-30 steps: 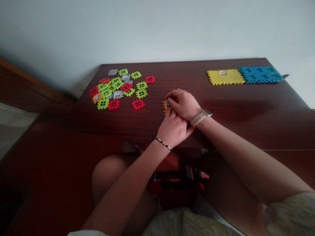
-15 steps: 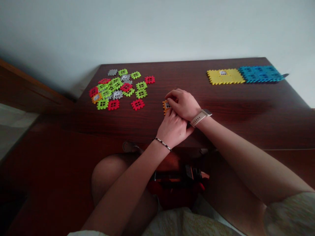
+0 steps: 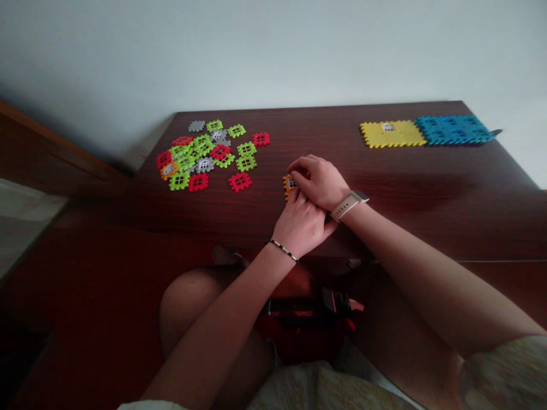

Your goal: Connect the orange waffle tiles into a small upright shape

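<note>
My left hand [image 3: 299,223] rests on orange interlocking building tiles [image 3: 286,193] at the front middle of the table; its fingers go under my right hand and are mostly hidden. Across it lies my right hand [image 3: 321,181], with curled fingers whose tips reach the tiles' far edge. Only the left part of the orange tiles shows, including a white window insert [image 3: 292,183]. Both hands are closed over the tiles, and how many tiles lie beneath cannot be seen.
Loose green, red and grey tiles [image 3: 196,147], with an orange tile [image 3: 169,169], lie heaped at the table's left. A yellow joined panel [image 3: 397,136] and a blue joined panel [image 3: 453,130] lie at the back right. The wall [image 3: 273,51] stands behind the dark wooden table [image 3: 427,199].
</note>
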Tool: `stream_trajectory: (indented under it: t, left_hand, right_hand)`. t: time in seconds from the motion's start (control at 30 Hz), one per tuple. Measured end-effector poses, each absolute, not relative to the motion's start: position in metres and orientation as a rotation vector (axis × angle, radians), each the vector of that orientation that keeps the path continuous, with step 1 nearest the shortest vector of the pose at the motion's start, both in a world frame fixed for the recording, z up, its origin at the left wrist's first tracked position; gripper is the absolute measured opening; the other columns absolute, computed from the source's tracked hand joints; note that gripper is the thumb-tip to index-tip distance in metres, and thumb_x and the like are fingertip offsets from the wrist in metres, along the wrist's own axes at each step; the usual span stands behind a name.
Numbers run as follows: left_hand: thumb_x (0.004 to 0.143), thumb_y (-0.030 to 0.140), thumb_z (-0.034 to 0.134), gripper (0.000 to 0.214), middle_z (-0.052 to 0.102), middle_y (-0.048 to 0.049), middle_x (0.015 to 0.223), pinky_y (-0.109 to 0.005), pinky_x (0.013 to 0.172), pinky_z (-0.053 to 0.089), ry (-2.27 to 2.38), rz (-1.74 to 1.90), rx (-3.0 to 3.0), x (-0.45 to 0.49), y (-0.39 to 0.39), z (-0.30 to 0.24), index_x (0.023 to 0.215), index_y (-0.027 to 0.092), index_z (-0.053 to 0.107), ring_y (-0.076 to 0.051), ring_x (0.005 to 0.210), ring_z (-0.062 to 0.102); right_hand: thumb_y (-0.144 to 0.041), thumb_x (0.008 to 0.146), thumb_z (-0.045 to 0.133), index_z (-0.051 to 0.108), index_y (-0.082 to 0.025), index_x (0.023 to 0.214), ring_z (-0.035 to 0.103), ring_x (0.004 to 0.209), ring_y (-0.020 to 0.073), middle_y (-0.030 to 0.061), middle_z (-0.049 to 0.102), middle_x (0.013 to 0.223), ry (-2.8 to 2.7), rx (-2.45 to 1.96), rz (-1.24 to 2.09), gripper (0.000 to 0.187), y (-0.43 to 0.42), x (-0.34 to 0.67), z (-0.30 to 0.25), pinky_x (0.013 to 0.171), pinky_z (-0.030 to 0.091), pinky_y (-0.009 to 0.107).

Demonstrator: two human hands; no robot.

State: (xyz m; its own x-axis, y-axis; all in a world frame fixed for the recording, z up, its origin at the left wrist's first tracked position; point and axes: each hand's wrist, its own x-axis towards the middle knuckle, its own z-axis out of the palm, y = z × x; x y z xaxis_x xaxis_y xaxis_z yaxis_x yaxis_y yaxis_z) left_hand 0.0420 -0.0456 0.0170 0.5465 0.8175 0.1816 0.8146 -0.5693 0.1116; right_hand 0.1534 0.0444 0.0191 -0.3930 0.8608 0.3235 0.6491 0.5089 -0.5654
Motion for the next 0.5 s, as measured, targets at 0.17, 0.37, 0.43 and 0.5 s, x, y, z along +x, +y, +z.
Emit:
stream_trajectory:
  t: [0.17, 0.37, 0.43, 0.5]
  left_hand:
    - [0.108, 0.044, 0.056, 0.047, 0.077, -0.0205, 0.124, -0.052, 0.119, 0.042, 1.451, 0.34, 2.758, 0.0419, -0.0456, 0.017, 0.127, 0.006, 0.075, -0.039, 0.129, 0.062]
    - [0.108, 0.046, 0.054, 0.049, 0.077, -0.0213, 0.125, -0.053, 0.119, 0.041, 1.444, 0.347, 2.753, 0.0418, -0.0452, 0.0162, 0.129, 0.006, 0.074, -0.039, 0.13, 0.061]
    - [0.109, 0.047, 0.054, 0.051, 0.075, -0.0219, 0.128, -0.054, 0.12, 0.04, 1.448, 0.344, 2.752, 0.0418, -0.0452, 0.0164, 0.131, 0.006, 0.073, -0.039, 0.131, 0.06]
    - [0.109, 0.047, 0.054, 0.052, 0.074, -0.0223, 0.131, -0.054, 0.121, 0.039, 1.456, 0.333, 2.749, 0.042, -0.0452, 0.0168, 0.135, 0.005, 0.071, -0.039, 0.134, 0.059]
  right_hand:
    - [-0.028, 0.098, 0.056, 0.077, -0.022, 0.105, 0.068, 0.101, 0.0269, 0.0097, 0.076, 0.108, -2.159, -1.234, 0.488, 0.023, 0.0446, 0.1534, 0.0192, 0.096, 0.052, 0.042]
    - [-0.027, 0.097, 0.056, 0.077, -0.022, 0.104, 0.067, 0.1, 0.0267, 0.0096, 0.076, 0.108, -2.16, -1.232, 0.478, 0.022, 0.0445, 0.1527, 0.0189, 0.095, 0.052, 0.042]
    - [-0.027, 0.097, 0.056, 0.077, -0.021, 0.104, 0.067, 0.1, 0.0267, 0.0097, 0.076, 0.107, -2.162, -1.234, 0.479, 0.023, 0.0446, 0.1528, 0.019, 0.095, 0.052, 0.041]
    - [-0.027, 0.097, 0.056, 0.077, -0.021, 0.105, 0.067, 0.1, 0.0269, 0.0099, 0.076, 0.107, -2.163, -1.231, 0.485, 0.023, 0.0447, 0.1531, 0.0191, 0.094, 0.052, 0.042]
